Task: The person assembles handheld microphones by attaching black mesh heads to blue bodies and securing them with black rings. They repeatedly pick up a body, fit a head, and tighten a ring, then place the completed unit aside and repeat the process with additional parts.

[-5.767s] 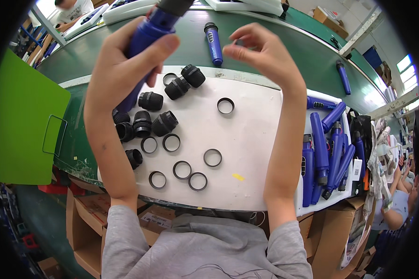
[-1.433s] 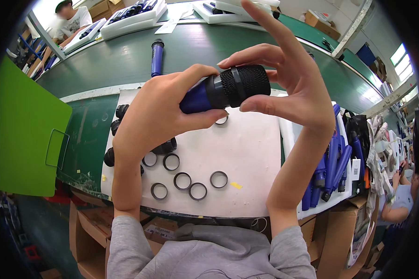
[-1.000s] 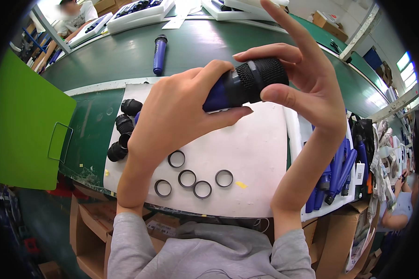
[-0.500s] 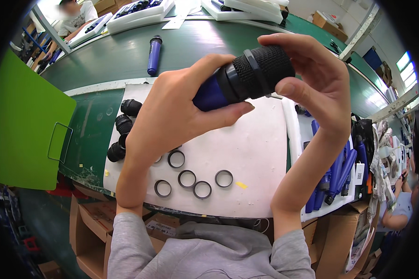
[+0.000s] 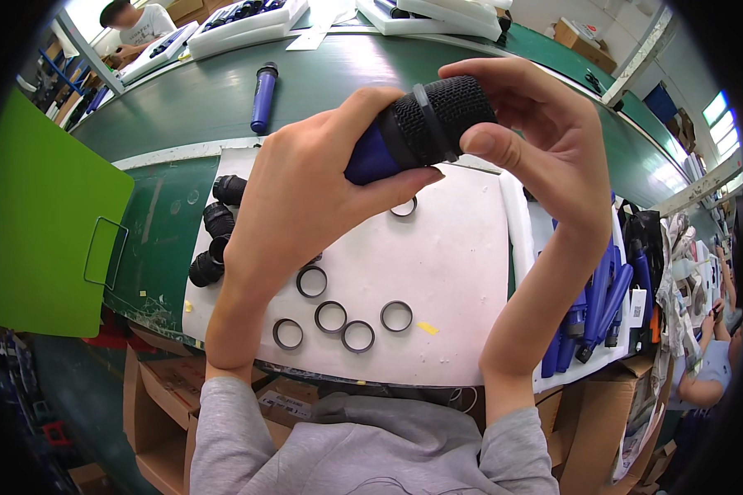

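A microphone (image 5: 421, 124) with a dark blue body and a black mesh head is held tilted above the table, head end up and to the right. My left hand (image 5: 305, 190) is closed around the blue body, which it mostly covers. At the mesh head, my right hand (image 5: 553, 140) grips with its thumb on the near side and fingertips at the top. A dark band circles the mesh. Below, several black rings (image 5: 331, 317) lie on the white work sheet (image 5: 454, 289); another ring (image 5: 404, 208) shows just under the left thumb.
Black mesh heads (image 5: 219, 221) sit at the sheet's left edge. Blue microphone bodies (image 5: 607, 297) fill a white foam tray on the right. One blue microphone (image 5: 263, 97) lies on the green belt (image 5: 330, 78) beyond. A green panel (image 5: 49, 223) stands left; a person (image 5: 144, 29) sits far left.
Both hands and the held microphone have shifted slightly left, and a ring below has come into sight. The microphone on the belt has moved left.
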A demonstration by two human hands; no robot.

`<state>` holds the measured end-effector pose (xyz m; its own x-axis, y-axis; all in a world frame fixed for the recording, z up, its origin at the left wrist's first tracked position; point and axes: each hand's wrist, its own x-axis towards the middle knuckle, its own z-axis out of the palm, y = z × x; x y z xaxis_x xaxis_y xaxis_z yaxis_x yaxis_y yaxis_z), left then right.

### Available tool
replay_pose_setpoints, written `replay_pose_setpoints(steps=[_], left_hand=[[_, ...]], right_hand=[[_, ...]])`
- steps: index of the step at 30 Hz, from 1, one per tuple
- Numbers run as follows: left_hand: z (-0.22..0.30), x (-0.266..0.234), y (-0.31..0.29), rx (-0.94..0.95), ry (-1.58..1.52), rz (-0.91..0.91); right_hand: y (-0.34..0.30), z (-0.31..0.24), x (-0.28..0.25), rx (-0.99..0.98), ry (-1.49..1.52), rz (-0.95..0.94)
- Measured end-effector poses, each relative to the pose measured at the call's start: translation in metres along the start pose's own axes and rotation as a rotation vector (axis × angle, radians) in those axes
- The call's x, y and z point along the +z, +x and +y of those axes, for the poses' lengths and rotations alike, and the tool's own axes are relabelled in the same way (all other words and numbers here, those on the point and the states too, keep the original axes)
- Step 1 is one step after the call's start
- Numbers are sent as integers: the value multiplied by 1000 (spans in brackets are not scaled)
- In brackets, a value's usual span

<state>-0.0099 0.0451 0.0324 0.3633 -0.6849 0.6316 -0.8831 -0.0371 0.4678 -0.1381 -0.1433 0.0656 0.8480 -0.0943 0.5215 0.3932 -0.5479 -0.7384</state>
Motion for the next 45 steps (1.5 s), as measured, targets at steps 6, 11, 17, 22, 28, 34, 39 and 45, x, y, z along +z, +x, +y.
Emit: replay_pose_setpoints(steps=[6,11,17,22,28,34,39,45], left_hand=[[0,1,-1,29,69,34],[0,2,-1,10,108,40],[0,3,-3,-12,195,25],[-2,3,-3,3,179,-14],[-2,-5,-3,14,111,-7],[-2,-6,-1,6,123,-1],[-2,-4,-2,-8,186,4],[-3,-1,-4,-11,246,15]], right_hand=[[0,2,3,29,24,20],[1,4,8,62,55,59],[4,0,12,162,7,87],[3,5,5,195,-43,70],[1,13,-4,-104,24,-19],[2,16,-3,-157,78,-6],[2,19,-2,-65,75,7],[2,22,3,34,77,48]])
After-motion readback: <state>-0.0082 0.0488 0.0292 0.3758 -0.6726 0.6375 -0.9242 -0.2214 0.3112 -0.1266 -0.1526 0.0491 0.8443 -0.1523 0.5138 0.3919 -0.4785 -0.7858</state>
